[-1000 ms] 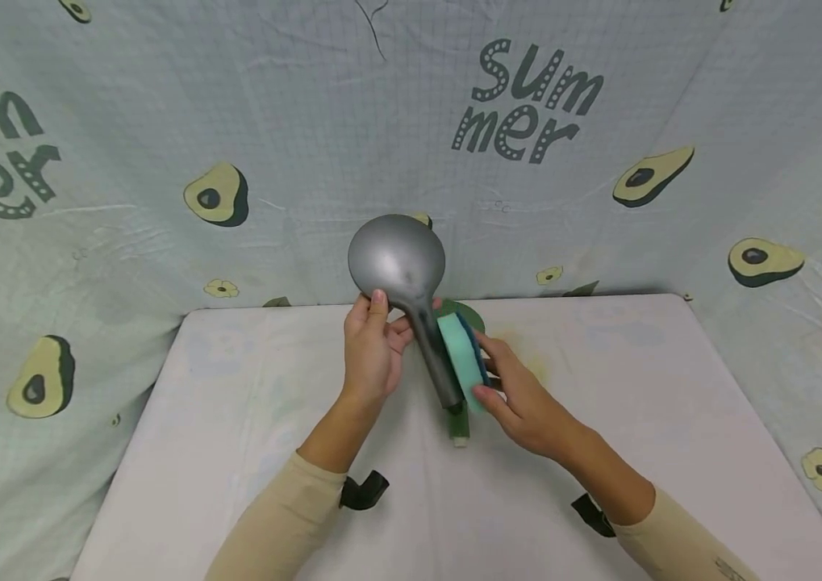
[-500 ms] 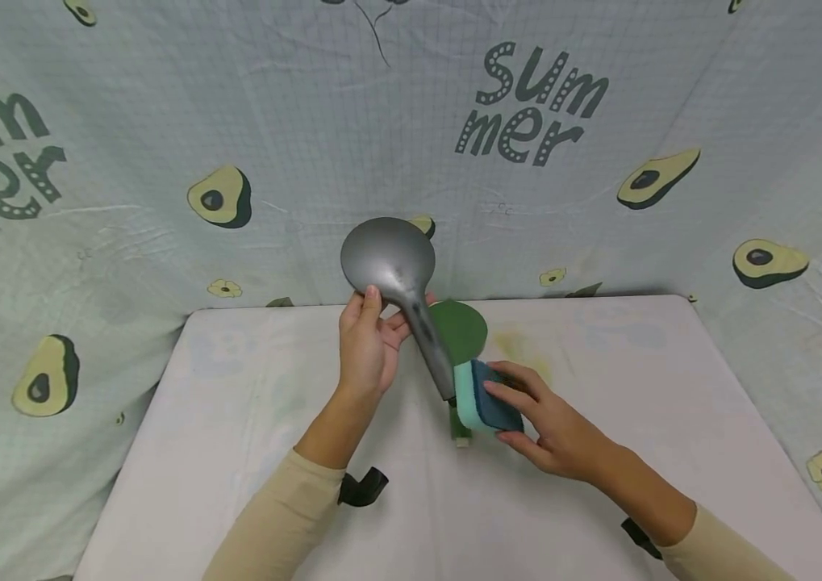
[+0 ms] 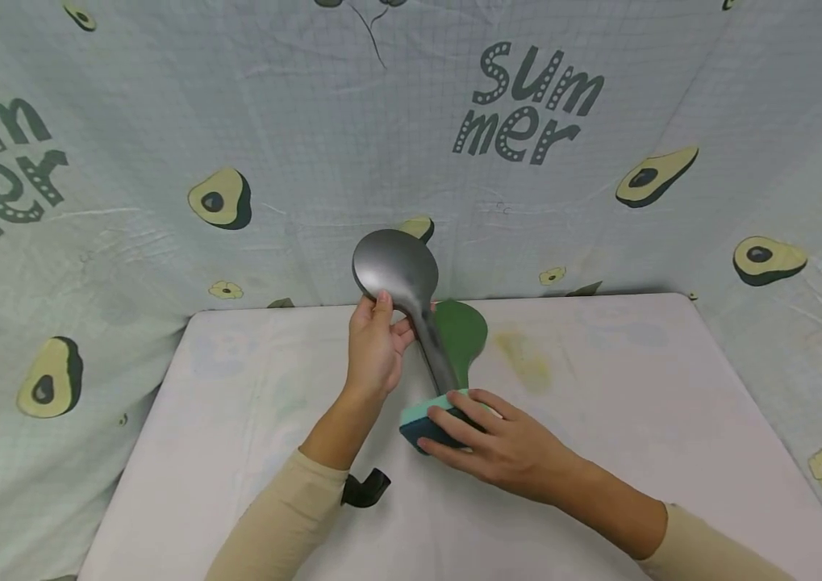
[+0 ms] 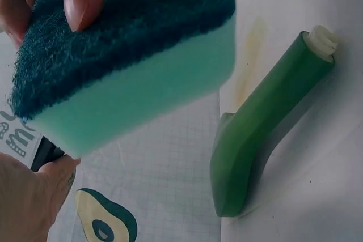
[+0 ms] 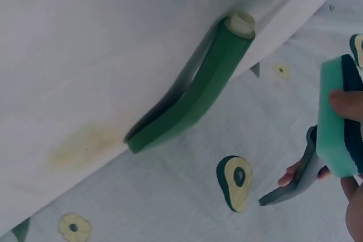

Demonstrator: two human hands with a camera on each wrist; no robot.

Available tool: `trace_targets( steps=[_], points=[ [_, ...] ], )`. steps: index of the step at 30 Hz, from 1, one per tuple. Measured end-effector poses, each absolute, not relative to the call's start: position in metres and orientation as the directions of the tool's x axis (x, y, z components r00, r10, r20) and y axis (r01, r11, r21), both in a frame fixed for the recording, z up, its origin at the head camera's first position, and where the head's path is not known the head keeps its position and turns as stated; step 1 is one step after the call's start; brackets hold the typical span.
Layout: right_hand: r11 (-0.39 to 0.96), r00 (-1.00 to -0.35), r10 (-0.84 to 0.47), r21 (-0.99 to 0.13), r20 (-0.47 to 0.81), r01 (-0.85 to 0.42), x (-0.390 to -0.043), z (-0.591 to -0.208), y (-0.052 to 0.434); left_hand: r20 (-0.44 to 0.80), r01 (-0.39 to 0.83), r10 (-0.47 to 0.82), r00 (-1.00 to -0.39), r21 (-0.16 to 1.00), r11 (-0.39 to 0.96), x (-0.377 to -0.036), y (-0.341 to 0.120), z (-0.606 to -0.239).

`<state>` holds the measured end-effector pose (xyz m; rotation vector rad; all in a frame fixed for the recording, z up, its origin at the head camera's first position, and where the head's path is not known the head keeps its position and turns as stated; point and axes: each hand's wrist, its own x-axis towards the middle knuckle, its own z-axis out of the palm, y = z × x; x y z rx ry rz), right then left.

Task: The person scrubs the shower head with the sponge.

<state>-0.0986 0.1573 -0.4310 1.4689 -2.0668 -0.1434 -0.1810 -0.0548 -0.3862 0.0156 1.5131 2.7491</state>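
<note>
Gripping shower head (image 3: 398, 270) and sponge (image 3: 431, 420), hands work before "Summer" cloth (image 3: 530, 101).

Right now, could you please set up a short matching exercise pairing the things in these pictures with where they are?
Things:
1. grey shower head
2. sponge
3. green shower head
4. yellow stain

Places:
A. on the table, right of the green one
B. held up by the left hand
C. lying on the table
D. gripped by the right hand

Pairs: 1-B, 2-D, 3-C, 4-A

white table (image 3: 672, 420) | avocado-print cloth backdrop (image 3: 236, 121) | yellowish stain (image 3: 523, 359) on table
</note>
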Motion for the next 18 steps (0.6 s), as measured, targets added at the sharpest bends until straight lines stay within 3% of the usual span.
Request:
trace_targets(
  steps=[3, 7, 12, 15, 18],
  points=[
    [0.392, -0.24, -0.877, 0.33, 0.417, -0.859, -0.098, -0.432, 0.157, -0.013, -0.033, 0.042, -0.999, 0.853, -0.521, -0.18, -0.057, -0.387],
    [0.394, -0.281, -0.821, 0.137, 0.497, -0.909, -0.103, -0.435, 0.167, -0.014, -0.048, 0.067, -0.998, 0.838, -0.544, -0.179, -0.061, -0.386],
    [0.416, -0.396, -0.761, -0.081, 0.514, -0.906, -0.107, -0.44, 0.187, 0.014, -0.044, 0.095, -0.995, 0.815, -0.577, -0.178, -0.066, -0.384],
    [0.419, -0.422, -0.747, -0.129, 0.514, -0.899, -0.108, -0.443, 0.197, 0.008, -0.057, 0.106, -0.994, 0.804, -0.592, -0.178, -0.068, -0.383],
    [0.412, -0.39, -0.747, -0.087, 0.539, -0.907, -0.106, -0.444, 0.198, 0.002, -0.066, 0.112, -0.994, 0.799, -0.598, -0.176, -0.068, -0.384]
  ],
)
